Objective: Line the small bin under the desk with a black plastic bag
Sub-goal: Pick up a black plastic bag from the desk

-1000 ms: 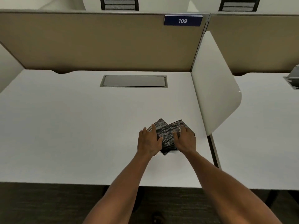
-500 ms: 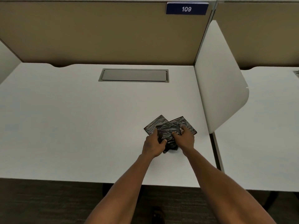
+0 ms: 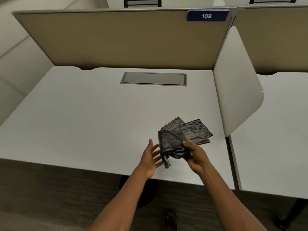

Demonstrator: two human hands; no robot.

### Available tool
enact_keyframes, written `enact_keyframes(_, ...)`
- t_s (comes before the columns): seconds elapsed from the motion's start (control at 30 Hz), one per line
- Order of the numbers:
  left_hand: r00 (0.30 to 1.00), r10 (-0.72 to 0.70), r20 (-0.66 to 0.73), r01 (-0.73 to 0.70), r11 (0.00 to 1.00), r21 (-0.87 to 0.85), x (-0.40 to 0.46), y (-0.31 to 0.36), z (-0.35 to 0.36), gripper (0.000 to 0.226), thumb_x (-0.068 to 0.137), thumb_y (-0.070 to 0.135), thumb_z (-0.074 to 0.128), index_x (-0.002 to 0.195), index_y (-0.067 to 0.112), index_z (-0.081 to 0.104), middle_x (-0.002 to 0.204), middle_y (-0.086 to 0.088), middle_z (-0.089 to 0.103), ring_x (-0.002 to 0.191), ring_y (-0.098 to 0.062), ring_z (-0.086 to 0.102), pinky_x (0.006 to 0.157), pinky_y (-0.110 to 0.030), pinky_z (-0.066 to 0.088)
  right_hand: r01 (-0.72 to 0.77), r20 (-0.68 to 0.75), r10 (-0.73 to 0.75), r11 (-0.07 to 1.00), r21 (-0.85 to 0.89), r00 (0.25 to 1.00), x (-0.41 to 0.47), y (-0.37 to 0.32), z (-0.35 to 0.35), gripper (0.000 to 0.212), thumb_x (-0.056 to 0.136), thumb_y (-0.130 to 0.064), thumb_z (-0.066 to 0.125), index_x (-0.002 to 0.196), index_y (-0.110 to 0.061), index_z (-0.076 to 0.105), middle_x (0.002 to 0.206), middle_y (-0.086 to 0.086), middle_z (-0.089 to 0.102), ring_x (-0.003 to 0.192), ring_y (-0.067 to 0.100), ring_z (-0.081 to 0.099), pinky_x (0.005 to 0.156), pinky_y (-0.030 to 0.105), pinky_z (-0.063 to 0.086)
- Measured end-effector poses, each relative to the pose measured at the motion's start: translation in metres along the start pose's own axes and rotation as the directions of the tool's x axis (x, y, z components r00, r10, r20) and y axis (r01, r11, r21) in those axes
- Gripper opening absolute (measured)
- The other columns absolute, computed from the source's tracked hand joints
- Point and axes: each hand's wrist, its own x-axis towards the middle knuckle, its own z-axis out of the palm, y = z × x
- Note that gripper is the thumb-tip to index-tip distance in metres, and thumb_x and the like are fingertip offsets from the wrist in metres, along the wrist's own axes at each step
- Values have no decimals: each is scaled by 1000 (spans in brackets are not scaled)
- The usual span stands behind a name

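Note:
A black plastic bag [image 3: 171,144], partly unfolded and crumpled, hangs just above the white desk [image 3: 93,124] near its front right corner. My right hand [image 3: 196,155] is shut on the bag's right side. My left hand [image 3: 150,157] is open beside the bag's left edge, fingers spread, holding nothing. Two more folded black bags [image 3: 195,129] lie flat on the desk just behind the lifted one. A dark rounded shape [image 3: 141,190] shows under the desk's front edge; I cannot tell whether it is the bin.
A tan partition [image 3: 126,39] with a blue "109" sign [image 3: 206,16] closes the desk's back. A white side divider [image 3: 236,90] stands at its right edge. A grey cable hatch [image 3: 153,78] sits near the back. A second desk [image 3: 275,130] adjoins on the right. Dark carpet lies below.
My right hand has lifted one bag off the stack and it has started to unfold. My left hand has let go and opened beside it.

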Motion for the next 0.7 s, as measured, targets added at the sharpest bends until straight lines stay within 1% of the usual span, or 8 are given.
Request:
enact_keyframes(0.13,985,-55,164,89,974,-206,-49,-22,-37,89,81,81,59,138,13,65,142,-23,60,131,-45,54,110,-59,40,-197,205,181,978,65,962,-35,34,17,38,87,-2,66,125,3,69,122,25,72,110,35,71,102,46,56)
enact_keyframes(0.23,964,-24,266,111,942,-316,-84,-35,-70,90,81,80,60,142,14,62,150,-25,53,135,-48,48,115,-67,32,-281,267,252,957,76,930,-56,59,33,39,92,-3,65,130,8,65,130,29,67,111,39,71,99,50,59)
enact_keyframes(0.3,949,18,313,103,925,-365,-110,-39,-93,89,82,72,66,146,10,57,153,-27,50,142,-46,44,111,-60,42,-304,284,277,951,55,918,-69,74,45,39,89,-8,70,126,6,70,129,29,70,108,40,74,88,49,64)
enact_keyframes(0.37,958,43,284,64,931,-359,-134,-38,-116,89,73,55,86,142,5,60,143,-26,60,129,-41,57,85,-46,60,-279,255,271,960,-3,928,-80,89,53,39,85,-15,74,119,4,75,122,27,74,102,37,78,80,45,65)
enact_keyframes(0.43,970,64,235,20,941,-337,-154,-39,-138,88,59,33,100,133,0,65,124,-25,70,104,-34,72,65,-37,63,-209,167,225,972,-106,960,-89,103,58,43,86,-23,75,121,1,74,117,24,77,98,34,79,75,41,65)
enact_keyframes(0.53,969,122,213,-48,944,-325,-182,-38,-168,74,72,13,92,136,-6,61,130,-29,68,110,-37,73,82,-41,64,-95,86,121,961,-259,989,-100,122,64,43,94,-35,71,123,-3,73,116,20,79,102,33,78,88,44,64)
enact_keyframes(0.6,985,107,137,-56,940,-335,-198,-38,-185,58,82,13,81,133,-7,63,127,-28,70,107,-36,75,83,-42,64,-51,73,84,928,-368,994,-111,134,68,54,91,-50,72,121,-5,74,115,20,79,105,35,77,95,49,61)
enact_keyframes(0.7,997,73,-30,-79,935,-346,-221,-38,-209,39,83,19,74,115,-4,75,101,-22,80,80,-29,80,59,-33,64,-53,61,104,830,-555,993,-133,154,74,70,81,-74,68,117,-14,73,95,11,83,81,28,81,66,37,64)
